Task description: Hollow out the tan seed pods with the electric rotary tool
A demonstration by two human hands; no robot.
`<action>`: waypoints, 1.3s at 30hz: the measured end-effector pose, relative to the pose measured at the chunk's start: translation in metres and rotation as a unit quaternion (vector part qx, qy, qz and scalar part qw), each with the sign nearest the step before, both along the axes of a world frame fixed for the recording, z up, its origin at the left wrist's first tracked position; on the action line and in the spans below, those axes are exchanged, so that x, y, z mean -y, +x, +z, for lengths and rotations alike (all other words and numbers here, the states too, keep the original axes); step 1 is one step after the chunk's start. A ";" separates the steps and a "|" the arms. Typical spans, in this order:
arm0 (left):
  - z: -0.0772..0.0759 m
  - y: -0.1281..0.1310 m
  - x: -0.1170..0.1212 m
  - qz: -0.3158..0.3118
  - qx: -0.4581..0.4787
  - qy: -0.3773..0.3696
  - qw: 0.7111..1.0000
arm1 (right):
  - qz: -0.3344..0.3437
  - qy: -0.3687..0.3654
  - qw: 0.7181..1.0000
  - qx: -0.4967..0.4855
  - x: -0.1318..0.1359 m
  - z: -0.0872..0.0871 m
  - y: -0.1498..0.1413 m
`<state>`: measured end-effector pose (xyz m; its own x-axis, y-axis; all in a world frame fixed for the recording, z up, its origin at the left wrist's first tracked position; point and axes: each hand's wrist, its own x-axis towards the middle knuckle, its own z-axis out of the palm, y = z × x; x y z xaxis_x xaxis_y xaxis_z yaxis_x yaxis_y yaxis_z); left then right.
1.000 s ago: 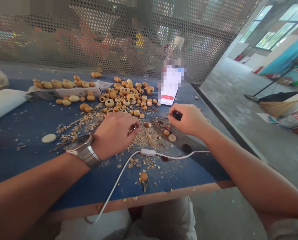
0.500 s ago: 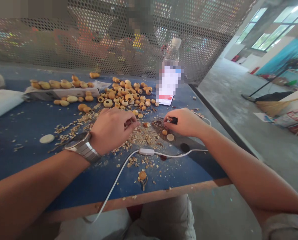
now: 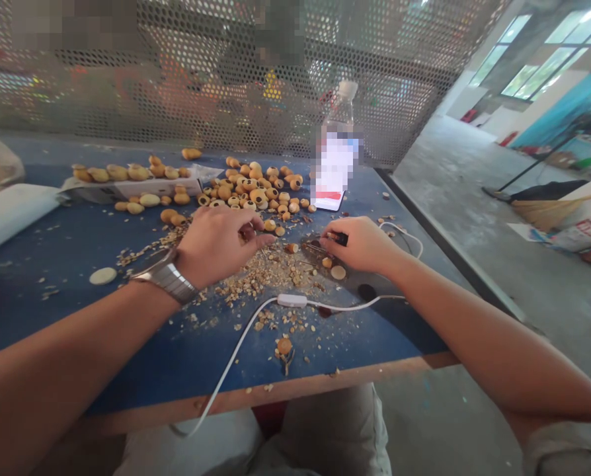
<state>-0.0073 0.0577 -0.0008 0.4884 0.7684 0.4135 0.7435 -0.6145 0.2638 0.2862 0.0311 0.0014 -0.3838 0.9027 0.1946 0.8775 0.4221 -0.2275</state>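
**Right hand (image 3: pixel 362 241) gripping black object (image 3: pixel 342 238) beside scattered seeds (image 3: pixel 256 277)**

The right hand's fingers are pinching the black object. The left hand (image 3: pixel 221 241) is curling beside the seeds; whether its fingers are holding anything, I cannot tell. Small gourds (image 3: pixel 258 196), many showing dark holes, are lying piled on the blue desk (image 3: pixel 141 370) beyond the hands, near a smartphone (image 3: pixel 332 173).

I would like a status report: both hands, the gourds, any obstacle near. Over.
Right hand grips dark object. Left hand curled, contents unclear. Small gourds piled beyond the hands, several holed. White cable lies across blue table.
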 end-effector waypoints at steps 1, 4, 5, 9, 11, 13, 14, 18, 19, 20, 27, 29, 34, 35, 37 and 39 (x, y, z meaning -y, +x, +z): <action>0.000 0.001 0.000 -0.006 -0.019 0.004 1.000 | 0.003 0.001 1.000 -0.003 0.000 0.000 0.000; 0.000 -0.001 0.000 -0.011 -0.057 0.024 0.998 | 0.010 0.008 1.000 -0.012 0.001 0.000 0.000; 0.000 -0.003 -0.001 -0.015 -0.063 0.028 0.997 | 0.012 0.011 1.000 -0.015 0.001 0.000 0.000; -0.001 -0.013 -0.004 -0.037 -0.103 0.037 0.993 | 0.018 0.027 0.999 -0.032 0.003 0.000 0.000; -0.001 -0.015 -0.004 -0.040 -0.125 0.037 0.991 | 0.034 0.037 0.997 -0.050 0.005 0.000 -0.001; -0.001 -0.015 -0.004 -0.037 -0.138 0.035 0.989 | 0.061 0.046 0.995 -0.068 0.007 0.001 -0.003; -0.001 -0.014 -0.003 -0.035 -0.142 0.035 0.989 | 0.074 0.051 0.993 -0.074 0.008 0.001 -0.004; 0.001 -0.012 -0.002 -0.030 -0.136 0.049 0.989 | 0.103 0.067 0.989 -0.082 0.013 0.001 -0.007; 0.002 -0.012 -0.002 -0.028 -0.128 0.054 0.990 | 0.107 0.071 0.988 -0.083 0.014 0.002 -0.008; 0.003 -0.011 -0.002 -0.024 -0.119 0.059 0.991 | 0.109 0.075 0.988 -0.084 0.015 0.002 -0.009; 0.008 -0.004 0.015 -0.061 0.014 0.052 0.997 | 0.102 0.039 0.994 -0.032 0.024 0.021 -0.032; 0.007 -0.001 0.020 -0.074 0.057 0.044 0.995 | 0.105 0.028 0.994 -0.012 0.025 0.023 -0.040; 0.003 0.002 0.026 -0.059 0.160 0.031 0.985 | 0.103 0.065 0.992 -0.025 0.023 0.016 -0.046; 0.003 0.002 0.026 -0.056 0.170 0.029 0.983 | 0.102 0.071 0.992 -0.035 0.023 0.013 -0.046; 0.002 0.002 0.027 -0.054 0.182 0.026 0.982 | 0.107 0.078 0.990 -0.052 0.022 0.009 -0.046; 0.002 0.003 0.027 -0.054 0.190 0.022 0.980 | 0.115 0.077 0.988 -0.064 0.022 0.006 -0.046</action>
